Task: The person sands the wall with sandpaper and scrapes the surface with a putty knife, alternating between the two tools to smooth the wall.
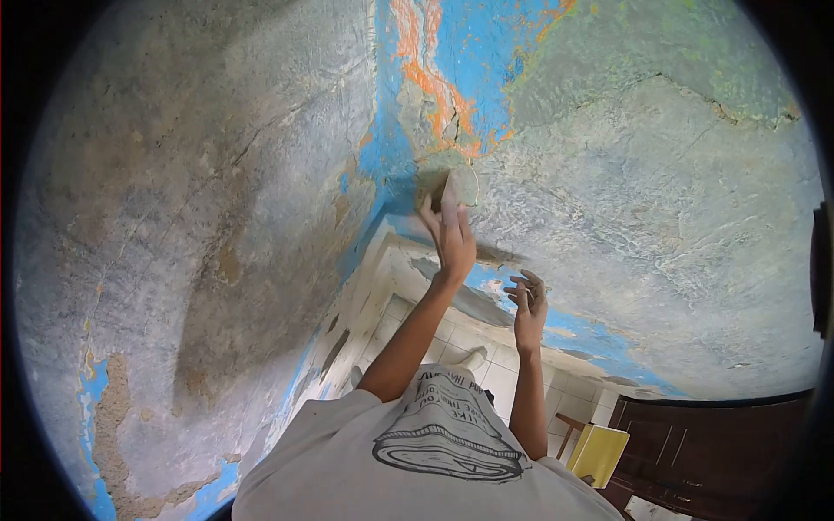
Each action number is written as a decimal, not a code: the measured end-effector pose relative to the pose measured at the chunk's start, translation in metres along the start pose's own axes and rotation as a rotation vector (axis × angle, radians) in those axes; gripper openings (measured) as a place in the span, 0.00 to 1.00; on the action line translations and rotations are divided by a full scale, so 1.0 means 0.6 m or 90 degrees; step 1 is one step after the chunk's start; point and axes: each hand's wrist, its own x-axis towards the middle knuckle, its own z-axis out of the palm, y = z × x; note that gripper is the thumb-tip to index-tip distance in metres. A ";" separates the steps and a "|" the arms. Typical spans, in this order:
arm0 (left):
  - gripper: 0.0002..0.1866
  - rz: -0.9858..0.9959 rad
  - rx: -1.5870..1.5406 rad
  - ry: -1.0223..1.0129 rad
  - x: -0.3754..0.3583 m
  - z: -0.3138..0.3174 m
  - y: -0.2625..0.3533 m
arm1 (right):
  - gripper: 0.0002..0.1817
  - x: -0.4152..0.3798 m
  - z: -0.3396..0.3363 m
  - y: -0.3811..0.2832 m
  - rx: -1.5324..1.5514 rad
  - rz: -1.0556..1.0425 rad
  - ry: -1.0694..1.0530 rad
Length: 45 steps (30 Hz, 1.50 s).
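Note:
My left hand (452, 234) reaches up to the wall near the corner, its fingers wrapped round a flat, pale greyish piece (449, 187) that touches the wall. Around it the wall (608, 208) is rough and grey, with a blue strip (473, 61) and orange streaks (447, 95) above the hand. A crack runs through the plaster just over it. Lower and to the right, my right hand (528, 304) is raised in front of the wall, fingers apart and slightly bent, holding nothing.
The left wall (217, 191) is grey, with peeling plaster and blue paint at its lower left. Below lies a white tiled floor (499, 365). At the lower right stand dark cabinets (686, 451) and a yellow panel (599, 453) beside a wooden piece (569, 425).

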 end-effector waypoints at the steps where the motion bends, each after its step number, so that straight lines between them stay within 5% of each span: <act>1: 0.24 0.032 0.010 0.010 0.025 -0.004 0.012 | 0.19 0.005 0.003 -0.002 0.007 -0.004 0.000; 3: 0.23 0.099 0.029 0.029 0.061 -0.010 0.024 | 0.19 0.012 0.012 -0.021 0.023 0.002 -0.001; 9: 0.24 0.029 0.170 -0.033 -0.045 0.002 -0.064 | 0.18 0.021 0.019 -0.016 0.048 -0.016 -0.020; 13: 0.24 -0.016 0.039 -0.025 -0.024 -0.002 -0.033 | 0.19 0.023 0.022 -0.006 -0.011 -0.027 0.029; 16: 0.24 0.046 0.054 -0.006 0.048 -0.004 0.006 | 0.21 0.015 0.032 -0.039 -0.349 -0.246 0.159; 20: 0.24 0.084 0.147 0.010 0.018 0.009 -0.032 | 0.31 0.005 0.047 -0.080 -0.431 -0.337 0.286; 23: 0.24 0.010 0.161 -0.028 -0.070 0.010 -0.088 | 0.40 0.011 0.045 -0.073 -0.419 -0.330 0.268; 27: 0.25 -0.072 0.018 -0.046 -0.060 0.012 -0.043 | 0.44 0.012 0.044 -0.059 -0.423 -0.296 0.227; 34: 0.25 -0.031 0.012 -0.013 -0.004 0.018 0.005 | 0.44 0.013 0.051 -0.061 -0.412 -0.305 0.236; 37: 0.25 -0.077 0.037 -0.054 -0.069 0.023 -0.049 | 0.44 0.009 0.051 -0.056 -0.409 -0.294 0.231; 40: 0.26 -0.183 -0.156 -0.062 -0.080 0.011 -0.041 | 0.44 0.008 0.052 -0.050 -0.401 -0.295 0.228; 43: 0.26 -0.067 -0.156 -0.035 -0.013 0.005 0.017 | 0.44 0.000 0.053 -0.045 -0.392 -0.281 0.232; 45: 0.25 -0.095 -0.202 -0.011 0.022 0.011 0.047 | 0.43 -0.003 0.054 -0.045 -0.390 -0.269 0.236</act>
